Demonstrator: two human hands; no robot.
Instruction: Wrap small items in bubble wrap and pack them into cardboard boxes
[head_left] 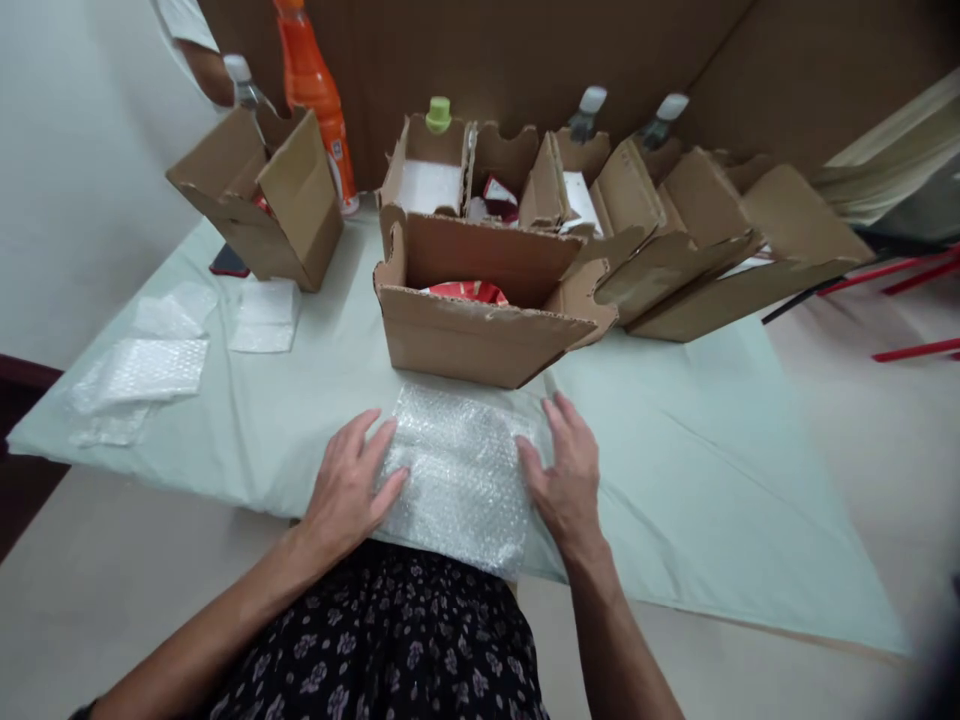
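A sheet of clear bubble wrap [461,480] lies flat at the table's near edge, in front of a cardboard box [465,345] with something red inside. My left hand [351,485] rests at the sheet's left edge, fingers apart, thumb on the plastic. At the right edge, my right hand [566,475] has its fingers spread, with the thumb touching the sheet. Neither hand grips anything.
Folded bubble wrap [161,368] and a smaller white piece [266,318] lie on the left of the green-covered table [720,470]. Behind stand several cardboard boxes [694,205], another box [300,200] and an orange bottle [315,95]. A phone [229,262] lies back left.
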